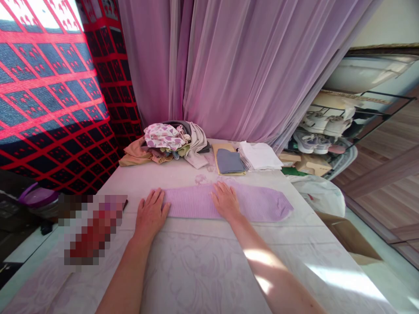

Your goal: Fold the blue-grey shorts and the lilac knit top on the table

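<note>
A lilac ribbed garment [193, 201], folded into a long strip, lies flat across the table [196, 257]. At the strip's left end rests my left hand [152, 210], palm down with the fingers stretched out. My right hand [225, 200] presses flat on the middle of the strip, fingers spread. To its right the cloth runs on to a rounded, slightly crumpled end. Neither hand grips anything. What kind of garment it is, I cannot tell.
A heap of crumpled clothes [166, 137] sits at the back left. Behind the strip lie a folded grey-blue cloth [230, 161] on a yellow one and a white folded stack [260, 155]. A pixelated item [94, 231] lies left; a shoe rack [327, 124] stands right.
</note>
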### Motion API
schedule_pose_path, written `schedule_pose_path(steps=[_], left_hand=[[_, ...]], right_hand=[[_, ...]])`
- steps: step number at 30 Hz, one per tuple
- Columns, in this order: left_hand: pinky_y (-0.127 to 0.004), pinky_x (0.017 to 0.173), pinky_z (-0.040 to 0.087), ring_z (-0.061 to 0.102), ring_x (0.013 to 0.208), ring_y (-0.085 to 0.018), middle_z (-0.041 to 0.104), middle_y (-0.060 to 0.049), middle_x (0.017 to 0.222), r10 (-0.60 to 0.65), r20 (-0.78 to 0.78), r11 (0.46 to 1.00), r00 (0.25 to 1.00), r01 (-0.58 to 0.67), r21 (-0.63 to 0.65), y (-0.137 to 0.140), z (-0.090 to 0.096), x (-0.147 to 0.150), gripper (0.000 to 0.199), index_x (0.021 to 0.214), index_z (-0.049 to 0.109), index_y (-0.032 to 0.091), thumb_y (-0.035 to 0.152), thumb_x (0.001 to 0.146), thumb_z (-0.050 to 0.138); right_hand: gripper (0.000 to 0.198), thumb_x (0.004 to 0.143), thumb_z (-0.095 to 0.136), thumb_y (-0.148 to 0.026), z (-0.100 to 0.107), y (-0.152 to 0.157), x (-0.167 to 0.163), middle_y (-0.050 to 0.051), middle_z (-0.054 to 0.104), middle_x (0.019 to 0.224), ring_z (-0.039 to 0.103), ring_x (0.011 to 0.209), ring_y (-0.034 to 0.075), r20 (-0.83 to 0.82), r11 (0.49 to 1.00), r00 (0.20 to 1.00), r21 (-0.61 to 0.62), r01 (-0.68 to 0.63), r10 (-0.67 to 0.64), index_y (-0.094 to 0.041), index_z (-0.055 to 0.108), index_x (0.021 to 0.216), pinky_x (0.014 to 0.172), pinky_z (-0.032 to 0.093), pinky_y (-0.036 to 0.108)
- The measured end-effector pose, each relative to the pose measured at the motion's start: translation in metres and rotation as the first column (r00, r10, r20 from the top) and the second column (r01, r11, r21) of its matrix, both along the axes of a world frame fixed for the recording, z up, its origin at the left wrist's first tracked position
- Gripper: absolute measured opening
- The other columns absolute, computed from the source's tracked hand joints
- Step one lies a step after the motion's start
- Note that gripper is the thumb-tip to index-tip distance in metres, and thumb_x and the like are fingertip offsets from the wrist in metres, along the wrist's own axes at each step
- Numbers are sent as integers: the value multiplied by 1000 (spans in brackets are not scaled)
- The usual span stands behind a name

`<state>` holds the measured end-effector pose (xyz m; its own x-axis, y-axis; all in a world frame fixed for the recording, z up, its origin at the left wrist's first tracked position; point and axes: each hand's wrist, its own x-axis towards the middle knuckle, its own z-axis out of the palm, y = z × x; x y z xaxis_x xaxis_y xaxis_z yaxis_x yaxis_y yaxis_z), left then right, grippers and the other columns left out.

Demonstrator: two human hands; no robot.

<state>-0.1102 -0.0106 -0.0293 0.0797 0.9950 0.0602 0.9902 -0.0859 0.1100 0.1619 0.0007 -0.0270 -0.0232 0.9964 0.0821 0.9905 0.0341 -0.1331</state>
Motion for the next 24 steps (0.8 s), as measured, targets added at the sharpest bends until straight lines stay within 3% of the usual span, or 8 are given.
schedule_pose_path(steps=[4,15,19,22,24], left_hand=[[-51,114,28,29,144,-27,33,-8,157,12,5,1000,1000,-12,-1,0,0,1,55,144,43,16,40,96,30],[-53,113,29,29,144,-30,33,-10,157,13,35,1000,999,-13,10,2,-5,-3,56,144,45,17,42,96,29],[-53,112,29,29,144,-30,34,-9,156,7,47,1000,999,-8,20,3,-7,-3,55,143,45,18,41,96,31],[-52,112,29,28,144,-29,34,-8,157,13,20,1000,1000,-13,8,2,-5,-1,56,144,45,17,41,96,29],[-51,112,29,29,143,-28,34,-8,156,21,3,1000,1000,-21,20,1,-3,0,55,143,45,16,40,97,28]], right_hand=[[53,99,31,-44,-2,4,13,9,31,156,24,143,26,37,995,999,-95,21,-17,-22,39,147,113,19,52],[55,98,29,-50,3,33,28,7,26,159,18,146,23,20,978,995,-185,100,-98,-27,35,148,113,17,56],[46,99,34,-38,9,34,42,6,39,153,30,140,21,-30,988,994,-121,98,-102,-27,47,141,112,24,41],[44,98,33,-29,16,38,58,10,52,141,46,127,21,-72,975,973,-49,216,-219,-20,54,136,101,33,32],[44,98,32,-29,21,46,69,15,60,130,54,115,24,-75,954,952,-68,293,-298,-16,58,131,91,39,33]])
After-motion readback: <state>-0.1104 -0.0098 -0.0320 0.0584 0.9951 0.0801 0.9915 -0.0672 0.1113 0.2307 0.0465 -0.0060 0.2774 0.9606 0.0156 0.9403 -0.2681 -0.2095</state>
